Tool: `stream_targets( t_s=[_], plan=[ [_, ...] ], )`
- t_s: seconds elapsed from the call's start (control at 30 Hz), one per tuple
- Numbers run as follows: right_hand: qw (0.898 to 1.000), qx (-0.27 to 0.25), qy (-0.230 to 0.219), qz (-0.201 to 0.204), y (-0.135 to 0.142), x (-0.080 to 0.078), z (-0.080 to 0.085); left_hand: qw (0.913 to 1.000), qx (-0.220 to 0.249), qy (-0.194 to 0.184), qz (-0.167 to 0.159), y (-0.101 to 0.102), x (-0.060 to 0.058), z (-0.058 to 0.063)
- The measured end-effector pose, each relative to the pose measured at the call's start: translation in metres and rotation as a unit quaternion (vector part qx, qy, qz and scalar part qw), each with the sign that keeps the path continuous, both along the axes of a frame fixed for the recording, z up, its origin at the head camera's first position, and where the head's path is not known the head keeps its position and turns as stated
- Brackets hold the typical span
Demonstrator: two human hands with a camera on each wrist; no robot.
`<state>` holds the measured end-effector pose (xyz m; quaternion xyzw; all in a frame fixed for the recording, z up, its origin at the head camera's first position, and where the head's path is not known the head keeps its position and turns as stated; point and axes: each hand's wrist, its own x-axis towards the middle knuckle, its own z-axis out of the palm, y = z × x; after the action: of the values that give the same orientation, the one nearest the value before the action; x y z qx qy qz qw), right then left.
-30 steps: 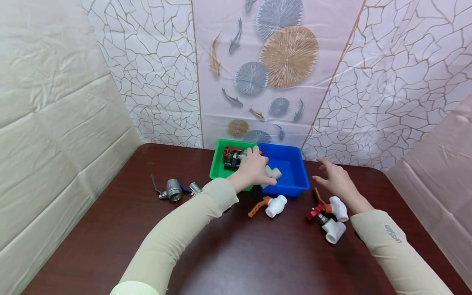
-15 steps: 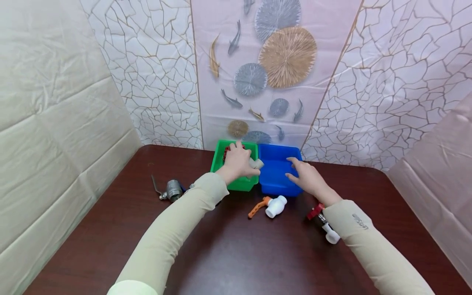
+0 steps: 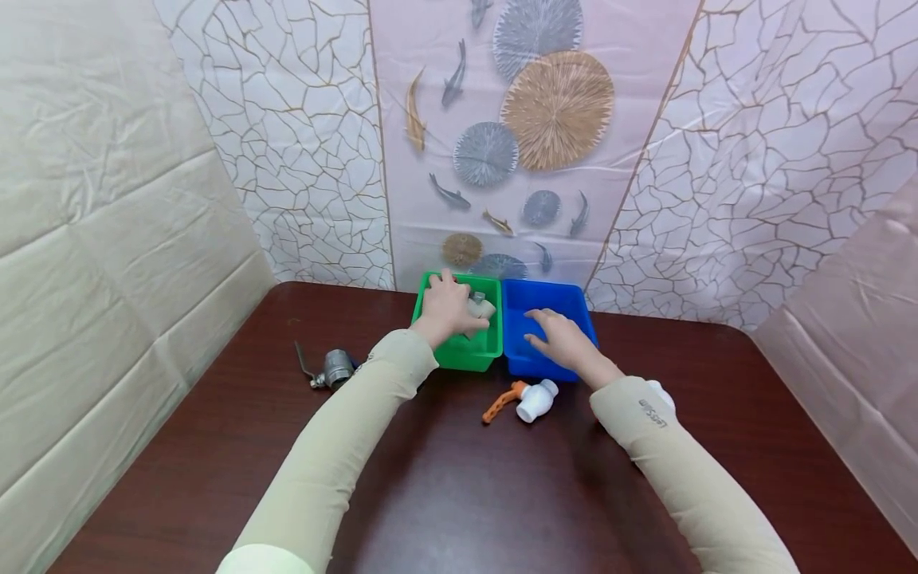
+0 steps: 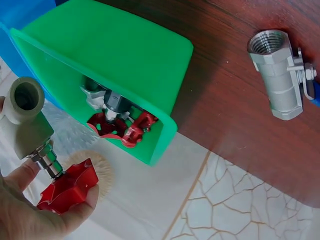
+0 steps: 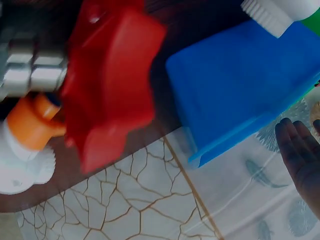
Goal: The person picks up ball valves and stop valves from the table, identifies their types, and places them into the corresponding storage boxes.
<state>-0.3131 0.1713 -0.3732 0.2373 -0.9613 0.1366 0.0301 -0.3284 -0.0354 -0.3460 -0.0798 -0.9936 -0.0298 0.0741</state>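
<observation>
My left hand (image 3: 446, 307) grips a beige plastic stop valve (image 4: 27, 132) by its red handwheel (image 4: 70, 187), above the green bin (image 3: 495, 339). Inside that bin, valves with red handles (image 4: 112, 122) lie partly hidden by the bin wall. Fingers spread and holding nothing, my right hand (image 3: 566, 343) hovers over the blue bin (image 3: 584, 307). In front of the blue bin lies a white ball valve with an orange lever (image 3: 536, 400). Close to the right wrist camera is a blurred red handwheel (image 5: 112, 85), with a white and orange valve (image 5: 22, 150) beside it.
A metal ball valve with a long lever (image 3: 337, 368) lies on the left of the brown table (image 3: 466, 494). Another metal valve (image 4: 277, 75) with a blue handle shows in the left wrist view. My right sleeve mostly covers the valves at the right. A patterned wall covering stands behind.
My left hand has carried the beige valve left, from between the bins to over the green bin. My right hand has moved left from beside the blue bin to above it.
</observation>
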Motion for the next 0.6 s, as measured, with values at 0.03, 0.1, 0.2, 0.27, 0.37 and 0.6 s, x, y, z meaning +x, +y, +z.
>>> stream_targets(
  t_s=[0.03, 0.1, 0.2, 0.27, 0.37, 0.6],
  plan=[
    [1.000, 0.000, -0.003, 0.000, -0.002, -0.001, -0.001, 1.0000, 0.001, -0.003, 0.003, -0.001, 0.000, 0.001],
    [1.000, 0.001, -0.011, -0.001, -0.007, -0.002, -0.003, 0.9999, 0.002, -0.008, 0.010, -0.002, -0.002, 0.002],
    [1.000, 0.000, -0.022, -0.003, -0.012, -0.004, -0.005, 0.9995, 0.015, -0.015, 0.023, -0.002, -0.004, 0.002],
    [0.999, -0.001, -0.031, -0.005, -0.015, -0.005, -0.006, 0.9987, 0.026, -0.023, 0.037, -0.002, -0.006, 0.001],
    [0.999, 0.004, -0.045, -0.005, -0.021, -0.009, -0.008, 0.9967, 0.050, -0.033, 0.056, -0.001, -0.008, 0.000],
    [0.994, 0.023, -0.107, -0.006, -0.034, -0.021, -0.009, 0.9894, 0.102, -0.049, 0.090, 0.003, -0.010, -0.006]
  ],
)
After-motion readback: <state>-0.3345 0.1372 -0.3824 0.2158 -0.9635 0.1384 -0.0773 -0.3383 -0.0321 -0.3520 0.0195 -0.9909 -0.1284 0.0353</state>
